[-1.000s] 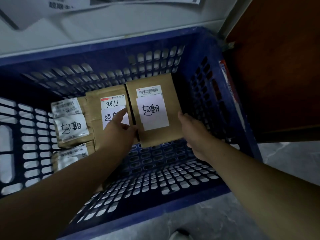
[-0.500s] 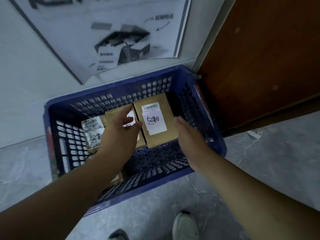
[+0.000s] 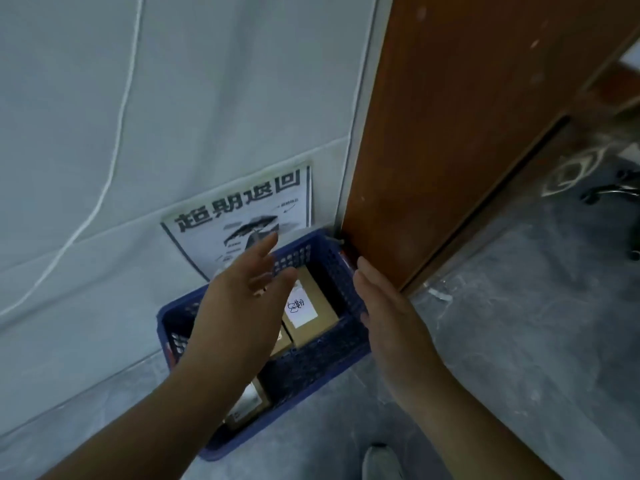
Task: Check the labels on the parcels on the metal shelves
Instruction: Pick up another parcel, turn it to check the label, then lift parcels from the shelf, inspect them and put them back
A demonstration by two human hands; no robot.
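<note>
A blue plastic crate stands on the floor against the wall, holding brown cardboard parcels. The rightmost parcel shows a white label with handwritten characters. Another parcel lies near the crate's front left, partly hidden by my forearm. My left hand hovers above the crate with fingers spread and holds nothing; it covers the middle parcels. My right hand floats to the right of the crate, flat and empty, fingers extended.
A printed notice with large characters is stuck to the grey-white wall behind the crate. A brown wooden door stands just right of the crate. The floor is grey marble. A shoe tip shows at the bottom.
Both hands have lifted off the parcels and out of the crate. The view has pulled back and upward, so the crate looks smaller and more wall and door show.
</note>
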